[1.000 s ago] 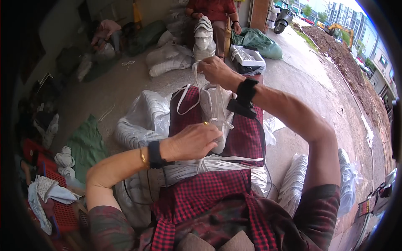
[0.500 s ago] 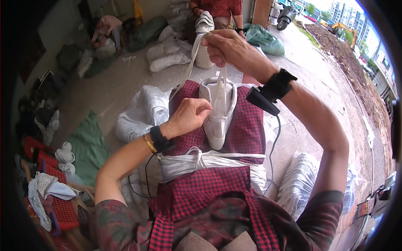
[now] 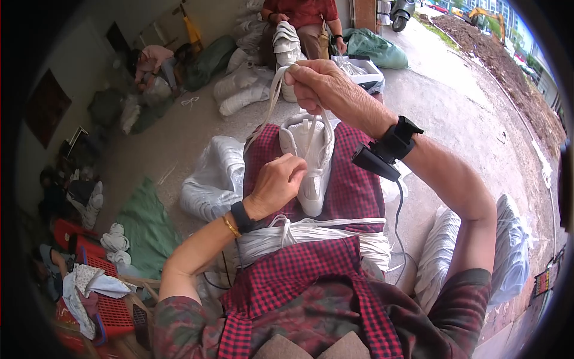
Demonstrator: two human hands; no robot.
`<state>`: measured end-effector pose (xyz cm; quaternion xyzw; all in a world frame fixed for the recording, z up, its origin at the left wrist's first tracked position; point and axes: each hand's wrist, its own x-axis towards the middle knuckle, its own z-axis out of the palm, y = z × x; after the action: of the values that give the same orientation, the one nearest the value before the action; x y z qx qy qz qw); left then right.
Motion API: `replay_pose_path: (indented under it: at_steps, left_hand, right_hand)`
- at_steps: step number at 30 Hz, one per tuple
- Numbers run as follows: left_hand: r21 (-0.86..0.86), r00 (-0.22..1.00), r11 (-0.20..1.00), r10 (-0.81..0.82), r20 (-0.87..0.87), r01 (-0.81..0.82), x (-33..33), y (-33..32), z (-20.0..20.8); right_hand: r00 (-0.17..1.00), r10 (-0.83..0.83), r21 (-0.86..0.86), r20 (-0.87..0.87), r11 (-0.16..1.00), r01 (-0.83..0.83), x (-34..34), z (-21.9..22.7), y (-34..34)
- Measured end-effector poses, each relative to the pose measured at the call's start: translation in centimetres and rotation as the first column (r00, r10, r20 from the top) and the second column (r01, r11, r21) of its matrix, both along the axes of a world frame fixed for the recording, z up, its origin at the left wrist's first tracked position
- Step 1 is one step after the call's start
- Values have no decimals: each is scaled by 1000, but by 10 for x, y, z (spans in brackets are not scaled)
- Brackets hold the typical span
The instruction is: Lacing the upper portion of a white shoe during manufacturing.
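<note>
A white sneaker [image 3: 311, 197] lies on the red-and-black checked apron [image 3: 263, 140] over my lap, its toe pointing toward me. Above its opening, my right hand [image 3: 320, 87] pinches a white shoelace [image 3: 275, 90]; one stretch runs down into the shoe, another loops off to the left. My left hand [image 3: 278, 184] is at the sneaker's left side with its fingers curled closed. What those fingers grip, if anything, is hidden. A thick bundle of white laces [image 3: 311, 234] is tied across my lap, nearer to me than the toe.
Bags of white shoes [image 3: 212, 179] lie left of my lap, more [image 3: 439, 257] on the right. Ahead sits a person in red [image 3: 305, 12] behind stacked shoes [image 3: 287, 45], beside a tray of laces [image 3: 362, 72]. Red crates [image 3: 113, 299] stand at lower left. A cable [image 3: 399, 221] hangs from my right wrist.
My right hand has dropped closer to the shoe, still pinching the lace. My left hand has slid slightly toward the toe. The view has shifted, bringing the lace tray into sight.
</note>
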<state>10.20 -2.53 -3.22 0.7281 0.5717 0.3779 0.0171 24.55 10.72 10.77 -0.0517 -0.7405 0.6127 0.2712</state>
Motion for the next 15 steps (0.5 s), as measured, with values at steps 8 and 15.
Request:
replay_pose_path:
  at_steps: [8,15]
  left_hand:
    - [-36,990,999,12,-138,-17,-3,2,-1]
    - [-122,982,976,-184,-32,179,-26,8,-2]
  right_hand:
    - [997,-10,-4,-72,1000,10,-4,-6,-6]
    - [999,10,-2,-47,1000,-11,-1,-3,-9]
